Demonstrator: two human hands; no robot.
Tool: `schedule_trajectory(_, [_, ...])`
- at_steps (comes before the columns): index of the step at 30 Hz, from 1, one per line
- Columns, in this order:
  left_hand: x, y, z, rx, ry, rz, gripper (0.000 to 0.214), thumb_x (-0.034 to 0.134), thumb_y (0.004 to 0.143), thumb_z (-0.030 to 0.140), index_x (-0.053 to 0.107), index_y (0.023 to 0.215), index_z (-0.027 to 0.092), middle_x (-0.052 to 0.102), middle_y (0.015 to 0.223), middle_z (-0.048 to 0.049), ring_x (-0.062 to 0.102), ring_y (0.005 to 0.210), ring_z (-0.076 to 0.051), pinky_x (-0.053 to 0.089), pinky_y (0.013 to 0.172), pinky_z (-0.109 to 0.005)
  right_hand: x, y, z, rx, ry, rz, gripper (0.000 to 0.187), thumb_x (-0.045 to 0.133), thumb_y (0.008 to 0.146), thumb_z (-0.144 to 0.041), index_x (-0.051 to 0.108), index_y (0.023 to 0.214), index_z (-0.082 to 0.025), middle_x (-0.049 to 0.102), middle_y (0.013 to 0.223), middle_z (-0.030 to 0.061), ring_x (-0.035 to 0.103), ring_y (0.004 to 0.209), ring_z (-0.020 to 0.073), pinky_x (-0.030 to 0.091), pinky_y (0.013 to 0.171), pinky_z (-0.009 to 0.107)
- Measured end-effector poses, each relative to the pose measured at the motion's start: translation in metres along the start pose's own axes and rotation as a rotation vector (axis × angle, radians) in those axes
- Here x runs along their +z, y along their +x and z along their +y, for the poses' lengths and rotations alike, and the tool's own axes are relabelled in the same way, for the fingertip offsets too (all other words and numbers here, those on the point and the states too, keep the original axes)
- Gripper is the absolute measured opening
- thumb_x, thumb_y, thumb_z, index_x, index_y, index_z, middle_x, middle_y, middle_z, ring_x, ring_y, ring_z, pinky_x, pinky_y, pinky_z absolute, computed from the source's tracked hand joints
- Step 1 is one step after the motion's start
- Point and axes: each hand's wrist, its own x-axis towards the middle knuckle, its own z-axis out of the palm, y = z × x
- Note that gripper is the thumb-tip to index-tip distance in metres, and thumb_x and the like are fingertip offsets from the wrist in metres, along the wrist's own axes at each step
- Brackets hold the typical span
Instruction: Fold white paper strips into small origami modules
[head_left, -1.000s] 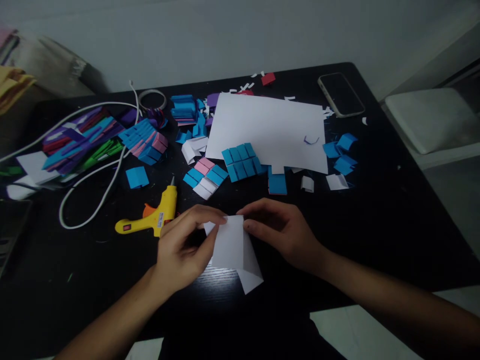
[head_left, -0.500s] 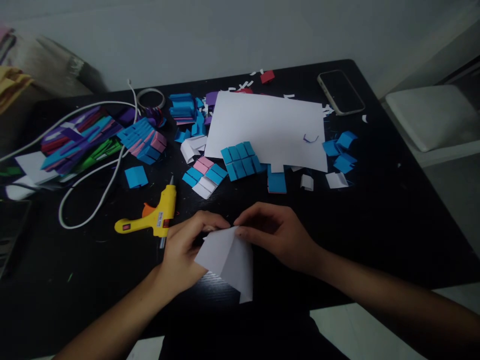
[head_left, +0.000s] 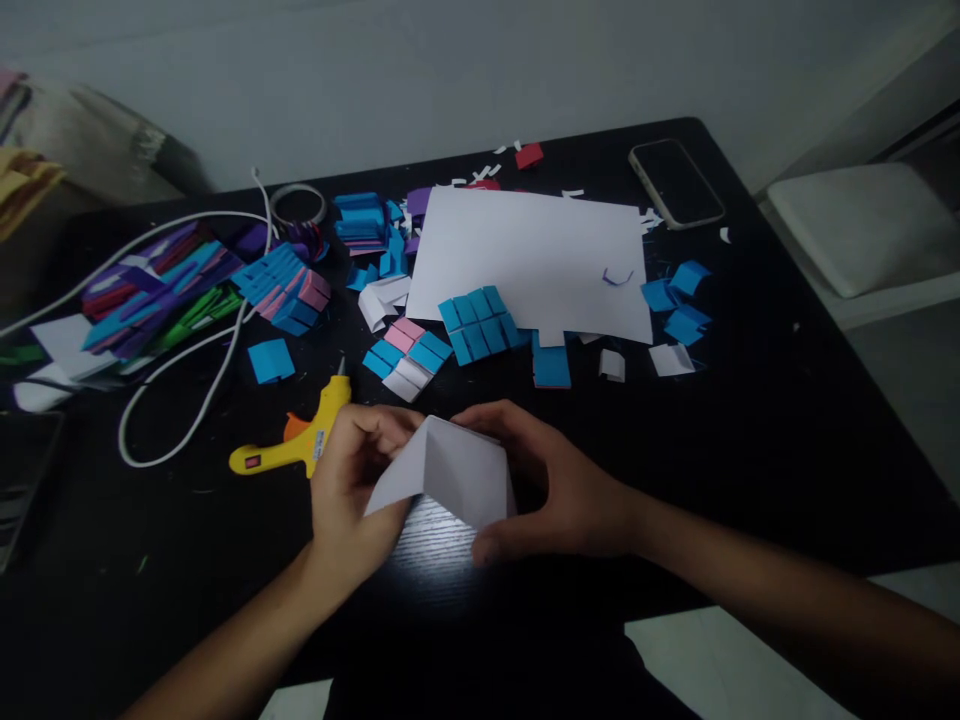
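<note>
A folded piece of white paper (head_left: 461,465) stands bent up like a tent between my hands, above the dark table. My left hand (head_left: 360,480) grips its left side, some fingers tucked behind the sheet. On the other side my right hand (head_left: 544,480) curls round the right edge, thumb at the lower corner and fingertips behind the top. Close by my left hand lies a yellow glue gun (head_left: 300,445), its nozzle pointing away from me. Just beyond the hands rest a blue folded-paper block (head_left: 480,325) and a pink, blue and white one (head_left: 407,358).
A large white sheet (head_left: 525,250) lies at the back among paper scraps. Blue paper pieces (head_left: 686,322) and a phone (head_left: 677,183) are on the right. Looped white cable (head_left: 135,420) and coloured paper strips (head_left: 161,285) occupy the left, near a tape roll (head_left: 298,203).
The white paper has turned and opened into a tent shape. My right hand has shifted from pinching its top to holding its right side; my left hand has moved slightly left.
</note>
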Motion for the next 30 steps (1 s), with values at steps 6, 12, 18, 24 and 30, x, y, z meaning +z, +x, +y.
schedule_trajectory(6, [0.001,0.004,-0.001,0.019,-0.030,-0.004,0.030,0.070,0.087,0.013,0.058,0.113,0.022,0.066,0.094,-0.0014,0.064,0.076,-0.012,0.053,0.065,-0.020,0.000,-0.001,0.001,-0.076,-0.086,0.087,0.076,0.094,0.067,-0.026,0.055,0.132,-0.027,0.062,0.125,0.0056,0.063,0.113,0.0231,0.056,0.091,0.036])
schedule_trajectory(12, [-0.012,0.010,-0.002,0.084,0.230,-0.210,0.040,0.059,0.094,0.013,0.063,0.132,0.025,0.069,0.105,-0.0062,0.067,0.089,-0.018,0.053,0.071,-0.027,-0.004,-0.004,-0.004,-0.161,-0.280,0.184,0.071,0.088,0.075,-0.028,0.054,0.137,-0.030,0.060,0.131,0.0061,0.062,0.110,0.0246,0.058,0.085,0.037])
schedule_trajectory(18, [-0.022,0.012,-0.001,0.062,0.186,-0.327,0.044,0.063,0.089,0.019,0.062,0.132,0.025,0.066,0.119,-0.0106,0.066,0.107,-0.026,0.055,0.084,-0.035,-0.005,-0.002,-0.005,-0.192,-0.383,0.245,0.070,0.080,0.076,-0.015,0.053,0.139,-0.030,0.061,0.131,0.0061,0.063,0.109,0.0253,0.058,0.086,0.039])
schedule_trajectory(24, [-0.027,0.014,0.012,-0.250,-0.207,-0.394,0.072,0.075,0.081,0.042,0.049,0.146,0.024,0.049,0.151,-0.0169,0.051,0.137,-0.038,0.045,0.115,-0.054,-0.003,-0.001,-0.003,-0.210,-0.475,0.315,0.066,0.078,0.078,-0.016,0.053,0.138,-0.028,0.063,0.134,0.0065,0.063,0.117,0.0269,0.056,0.094,0.043])
schedule_trajectory(30, [-0.017,0.012,0.004,-0.207,0.021,-0.304,0.070,0.078,0.084,0.031,0.049,0.147,0.028,0.066,0.124,-0.0112,0.068,0.108,-0.025,0.060,0.089,-0.035,-0.001,-0.001,0.003,-0.314,-0.586,0.306,0.063,0.074,0.079,-0.014,0.053,0.138,-0.026,0.066,0.130,0.0060,0.066,0.113,0.0248,0.055,0.099,0.043])
